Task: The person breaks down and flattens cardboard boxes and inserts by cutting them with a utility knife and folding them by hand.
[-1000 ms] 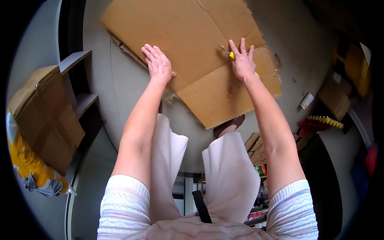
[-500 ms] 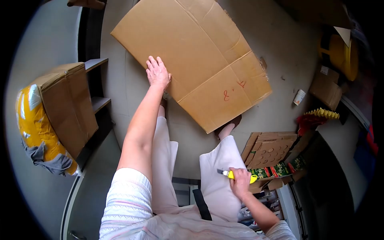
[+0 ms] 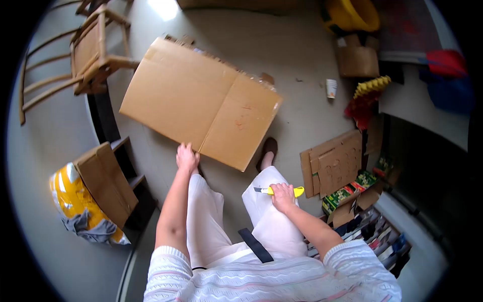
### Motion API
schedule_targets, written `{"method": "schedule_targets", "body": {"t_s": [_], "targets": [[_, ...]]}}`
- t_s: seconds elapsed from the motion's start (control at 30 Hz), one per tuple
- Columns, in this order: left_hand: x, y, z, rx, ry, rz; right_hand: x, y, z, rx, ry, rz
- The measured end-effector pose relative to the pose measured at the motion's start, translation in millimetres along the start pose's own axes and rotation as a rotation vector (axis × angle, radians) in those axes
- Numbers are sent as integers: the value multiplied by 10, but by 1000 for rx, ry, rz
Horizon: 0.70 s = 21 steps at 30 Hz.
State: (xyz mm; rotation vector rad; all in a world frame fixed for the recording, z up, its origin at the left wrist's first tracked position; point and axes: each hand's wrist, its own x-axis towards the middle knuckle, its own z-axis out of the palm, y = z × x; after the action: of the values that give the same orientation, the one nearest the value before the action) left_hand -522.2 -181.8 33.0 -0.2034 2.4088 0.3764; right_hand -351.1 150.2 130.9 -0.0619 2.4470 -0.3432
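Flat on the floor ahead lies a large cardboard sheet (image 3: 186,93), folded, with a crease across it, red marks on its right part and ragged far edges. My left hand (image 3: 187,158) grips its near edge, fingers closed, close to the crease. In my right hand (image 3: 283,196) is a yellow utility knife (image 3: 299,192), held over my right thigh. The knife's blade end points left, away from the cardboard sheet.
A wooden chair (image 3: 90,55) stands upper left, a box (image 3: 108,183) and yellow package (image 3: 75,194) left. To the right are a paper cup (image 3: 331,88), flattened cardboard (image 3: 334,163), a brown box (image 3: 358,60) and a yellow tub (image 3: 354,15).
My right hand has left the cardboard and come back to my thigh with the knife. The sheet has turned and shifted left, and my left hand has gone from lying on it to gripping its edge.
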Motion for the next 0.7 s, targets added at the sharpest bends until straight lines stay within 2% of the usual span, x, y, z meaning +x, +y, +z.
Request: {"method": "schedule_targets", "body": {"t_s": [0.03, 0.07, 0.1, 0.13, 0.17, 0.23, 0.3, 0.33, 0.37, 0.4, 0.47, 0.57, 0.63, 0.67, 0.7], "targets": [[-218, 11, 125, -16, -8, 70, -17, 46, -40, 12, 22, 5], [-460, 188, 67, 31, -185, 32, -27, 94, -89, 25, 45, 4], [-731, 173, 231, 63, -163, 124, -33, 155, -142, 39, 69, -1], [-1026, 301, 183, 57, -331, 61, -70, 219, -186, 78, 59, 6], [-1273, 253, 371, 137, -405, 107, -148, 289, -215, 129, 76, -15], [-1661, 488, 354, 269, -744, 76, -349, 443, -260, 233, 121, -37], [-2076, 745, 452, 634, -670, 282, -702, 547, -299, 279, 132, -5], [-2174, 906, 471, 688, -691, 323, -900, 570, -293, 286, 141, 6], [-2186, 1051, 501, 655, -668, 378, -1081, 592, -290, 295, 148, 13], [-2195, 1156, 554, 620, -647, 427, -1265, 588, -356, 367, 45, 52], [-2195, 1366, 575, 508, -629, 552, -1559, 535, -289, 398, 92, 125], [-2192, 1491, 807, 267, -769, 719, -1870, 409, -126, 476, 130, 204], [-2221, 1571, 992, 733, -846, 1347, -2042, 334, -19, 532, 100, 267], [-2341, 1532, 1040, 577, -906, 1062, -2133, 301, 60, 556, 80, 291], [-2517, 1608, 931, 629, -895, 970, -2224, 240, 199, 574, 137, 347]]}}
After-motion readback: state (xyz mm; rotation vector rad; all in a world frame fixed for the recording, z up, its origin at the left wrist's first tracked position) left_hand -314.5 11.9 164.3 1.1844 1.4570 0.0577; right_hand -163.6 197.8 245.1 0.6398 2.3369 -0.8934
